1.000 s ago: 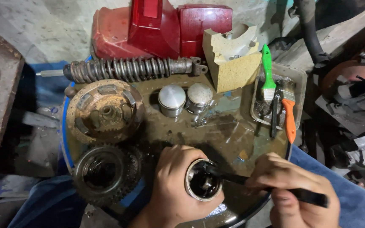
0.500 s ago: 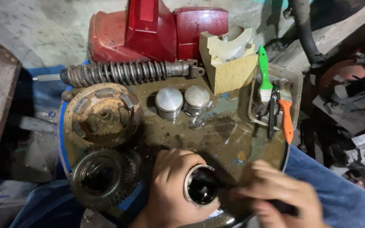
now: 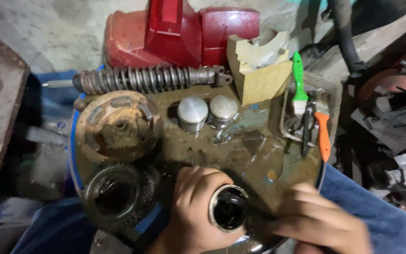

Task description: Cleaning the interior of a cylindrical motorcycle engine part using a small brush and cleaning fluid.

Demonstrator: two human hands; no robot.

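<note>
Cylinder: a hollow metal cylinder [image 3: 229,214] sat at the near edge of the oily round tray [image 3: 259,155].
Left hand [image 3: 193,211]: wrapped around its wall.
Right hand [image 3: 318,221]: blurred; grip unclear.
Handling: probably heavy, stiff, oil-slick; best held around the outer wall.

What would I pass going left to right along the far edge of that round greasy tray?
Coil spring shock absorber → yellow foam block → green-handled brush → orange-handled brush.

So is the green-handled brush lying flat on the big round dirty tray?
No, the green-handled brush sits in a small rectangular container beside the round oily tray.
</note>
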